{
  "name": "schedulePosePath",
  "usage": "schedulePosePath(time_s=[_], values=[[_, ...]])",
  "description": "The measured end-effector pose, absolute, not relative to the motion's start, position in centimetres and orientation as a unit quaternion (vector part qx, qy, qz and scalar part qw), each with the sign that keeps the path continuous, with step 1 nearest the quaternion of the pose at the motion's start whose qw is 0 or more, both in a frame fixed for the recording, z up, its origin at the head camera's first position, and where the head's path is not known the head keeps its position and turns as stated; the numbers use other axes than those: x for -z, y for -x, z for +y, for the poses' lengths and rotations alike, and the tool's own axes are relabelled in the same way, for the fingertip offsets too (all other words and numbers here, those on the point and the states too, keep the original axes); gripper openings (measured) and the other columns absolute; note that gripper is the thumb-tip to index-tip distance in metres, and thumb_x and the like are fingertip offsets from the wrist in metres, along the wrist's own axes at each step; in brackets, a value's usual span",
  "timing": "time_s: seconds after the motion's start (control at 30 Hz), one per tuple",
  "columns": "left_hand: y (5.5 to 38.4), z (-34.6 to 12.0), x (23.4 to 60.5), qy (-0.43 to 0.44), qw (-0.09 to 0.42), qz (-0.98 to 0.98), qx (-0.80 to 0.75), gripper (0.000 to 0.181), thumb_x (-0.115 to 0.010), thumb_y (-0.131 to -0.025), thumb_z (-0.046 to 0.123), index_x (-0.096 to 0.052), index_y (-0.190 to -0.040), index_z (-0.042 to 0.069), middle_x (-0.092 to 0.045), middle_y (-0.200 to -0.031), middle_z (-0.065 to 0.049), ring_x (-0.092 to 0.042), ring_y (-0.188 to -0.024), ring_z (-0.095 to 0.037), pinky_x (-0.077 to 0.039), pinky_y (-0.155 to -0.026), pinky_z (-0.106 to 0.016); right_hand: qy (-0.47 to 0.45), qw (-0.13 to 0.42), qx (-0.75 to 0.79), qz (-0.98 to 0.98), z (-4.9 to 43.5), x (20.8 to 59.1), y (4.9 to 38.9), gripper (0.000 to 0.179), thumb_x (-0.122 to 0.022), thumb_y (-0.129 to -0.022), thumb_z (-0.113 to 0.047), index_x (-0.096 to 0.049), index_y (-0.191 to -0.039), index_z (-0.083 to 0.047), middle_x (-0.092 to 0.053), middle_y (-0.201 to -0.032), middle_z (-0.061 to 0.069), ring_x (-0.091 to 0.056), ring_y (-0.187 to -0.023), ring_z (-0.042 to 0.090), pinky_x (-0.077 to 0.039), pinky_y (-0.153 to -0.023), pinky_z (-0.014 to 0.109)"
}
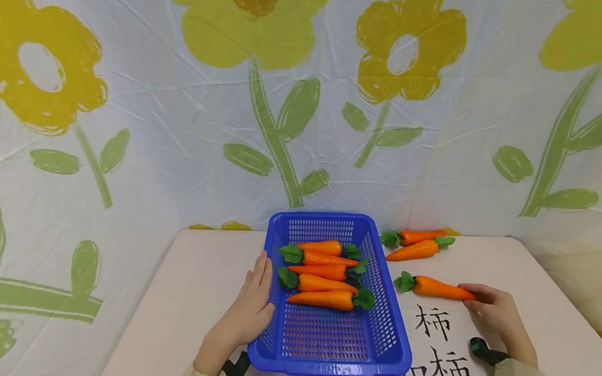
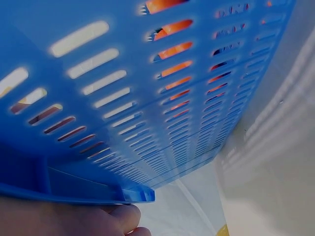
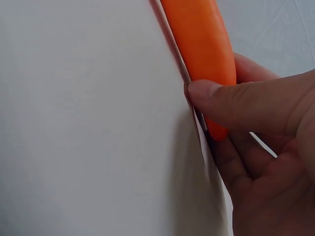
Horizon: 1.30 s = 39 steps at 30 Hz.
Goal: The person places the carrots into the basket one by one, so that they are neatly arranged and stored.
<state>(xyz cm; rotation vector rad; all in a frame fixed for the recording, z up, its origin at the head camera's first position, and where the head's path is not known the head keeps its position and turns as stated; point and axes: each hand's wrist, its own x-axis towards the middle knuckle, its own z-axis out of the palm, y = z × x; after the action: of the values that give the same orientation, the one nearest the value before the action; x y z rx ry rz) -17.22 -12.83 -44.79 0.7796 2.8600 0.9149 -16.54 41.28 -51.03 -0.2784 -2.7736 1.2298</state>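
My right hand (image 1: pixel 500 311) pinches the pointed end of a carrot (image 1: pixel 439 288) lying on the table to the right of the basket. The right wrist view shows the thumb (image 3: pixel 211 93) on one side of that orange carrot (image 3: pixel 202 39) and fingers on the other. Against the left rim of a blue plastic basket (image 1: pixel 340 369) rests my left hand (image 1: pixel 252 308), its fingers extended. In the left wrist view, fingertips (image 2: pixel 127 216) show beneath the basket's rim. Several carrots with green tops, such as the nearest carrot (image 1: pixel 321 299), lie side by side crosswise in the basket.
Behind the held carrot, two more carrots lie close together, the nearer carrot (image 1: pixel 415 250) just right of the basket. Large black characters (image 1: pixel 433 322) mark the pale tabletop (image 1: pixel 154 338). A flower-patterned cloth (image 1: pixel 171 133) hangs behind and along the sides of the table.
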Motion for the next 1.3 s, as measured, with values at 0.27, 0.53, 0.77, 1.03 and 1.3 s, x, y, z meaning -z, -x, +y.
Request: schedulePosePath(time_s=[0.27,0.53,0.77,1.03,1.3], values=[[17.1,-12.9,44.8,-0.248,0.021,0.922,-0.297,0.078,-0.045,-0.093,0.007,0.0,-0.155,-0.004,0.013,-0.164,-0.015,0.007,-0.151,-0.03,-0.004,-0.119,-0.055,0.108,0.055,-0.395,-0.911,41.8,50.9,16.0,0.047,-0.08,-0.083,-0.019,-0.069,-0.123,0.002,-0.069,-0.116,0.019,-0.043,-0.084,-0.023,-0.041,-0.073,0.005],[17.2,-12.8,44.9,-0.251,0.017,0.921,-0.297,0.078,-0.045,-0.093,0.008,-0.001,-0.156,-0.004,0.012,-0.164,-0.015,0.007,-0.151,-0.029,-0.005,-0.119,-0.055,0.134,0.033,-0.408,-0.902,42.6,50.3,15.4,0.059,-0.079,-0.083,-0.038,-0.067,-0.128,-0.002,-0.072,-0.114,0.003,-0.044,-0.087,-0.022,-0.04,-0.073,0.008],[17.3,-12.7,45.1,-0.252,0.014,0.922,-0.294,0.077,-0.046,-0.093,0.008,-0.002,-0.156,-0.004,0.012,-0.165,-0.014,0.008,-0.151,-0.028,-0.005,-0.119,-0.055,0.131,0.056,-0.469,-0.871,42.6,50.3,15.3,0.049,-0.074,-0.089,-0.018,-0.061,-0.131,0.005,-0.066,-0.103,-0.024,-0.051,-0.088,-0.018,-0.045,-0.074,0.005],[17.2,-12.8,44.9,-0.251,0.018,0.922,-0.296,0.078,-0.046,-0.093,0.008,-0.002,-0.156,-0.005,0.013,-0.164,-0.015,0.008,-0.151,-0.028,-0.005,-0.119,-0.056,0.093,0.102,-0.541,-0.83,42.4,50.0,15.3,0.039,-0.074,-0.088,-0.008,-0.067,-0.125,0.002,-0.066,-0.099,-0.028,-0.058,-0.091,-0.015,-0.048,-0.076,0.007],[17.3,-12.8,44.9,-0.251,0.021,0.922,-0.295,0.079,-0.046,-0.093,0.008,0.0,-0.156,-0.004,0.013,-0.165,-0.014,0.009,-0.151,-0.028,-0.004,-0.119,-0.055,0.058,0.134,-0.601,-0.785,41.8,48.3,15.5,0.037,-0.075,-0.086,-0.004,-0.07,-0.123,0.001,-0.071,-0.099,-0.022,-0.064,-0.091,-0.008,-0.05,-0.075,0.008]])
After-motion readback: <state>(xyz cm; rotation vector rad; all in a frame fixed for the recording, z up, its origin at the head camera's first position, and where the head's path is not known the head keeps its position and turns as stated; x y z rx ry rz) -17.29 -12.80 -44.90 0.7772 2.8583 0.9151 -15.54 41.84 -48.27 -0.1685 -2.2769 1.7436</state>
